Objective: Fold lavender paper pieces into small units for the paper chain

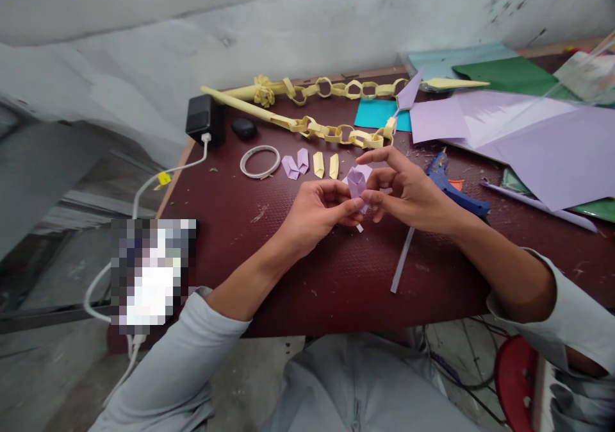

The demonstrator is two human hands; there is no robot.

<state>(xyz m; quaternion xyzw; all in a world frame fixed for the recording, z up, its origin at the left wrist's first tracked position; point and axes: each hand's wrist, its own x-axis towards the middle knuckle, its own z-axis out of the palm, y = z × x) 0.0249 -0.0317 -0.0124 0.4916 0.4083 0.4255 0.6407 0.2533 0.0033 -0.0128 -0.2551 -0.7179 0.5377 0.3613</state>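
A small folded piece of purple paper (356, 182) is held up over the table's middle. My left hand (314, 213) pinches it between thumb and fingers from the left. From the right, my right hand (406, 191) grips its lower edge with the thumb and bent fingers, while the index finger stretches out above. More purple paper shows partly behind the piece. Just left of the hands lie two folded purple pieces (295, 164) and two folded yellow pieces (326, 165). Past my right hand rests a blue glue gun (454, 188).
Yellow paper chains (331, 131) on rolled sticks run along the back. A tape ring (260, 162), black mouse-like object (244, 128) and black charger (204, 118) stand left. A cabled phone (154, 272) lies at the left edge. Purple sheets (562, 153) cover the right; a pale strip (402, 262) lies in front.
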